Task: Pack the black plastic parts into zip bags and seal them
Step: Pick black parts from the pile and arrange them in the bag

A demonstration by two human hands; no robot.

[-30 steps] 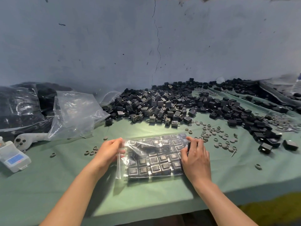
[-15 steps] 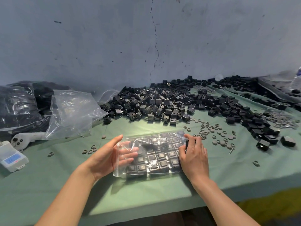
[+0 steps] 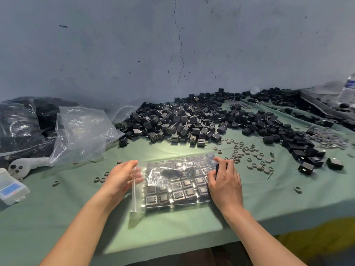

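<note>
Zip bag (image 3: 173,182) of black parts lay flat on the green worktop (image 3: 48,208). Left hand (image 3: 121,179) had released the zip edge, fingers now spread; right hand (image 3: 224,182) gripped the opposite end. Sealing looked nearly done.

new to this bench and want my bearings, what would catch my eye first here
The clear zip bag, packed with rows of black parts, lies centrally on the green cloth between the left hand at its zip edge and the right hand gripping its other end. Behind it a heap of loose black parts sprawls toward the wall, with grey rings scattered right of the bag.
</note>
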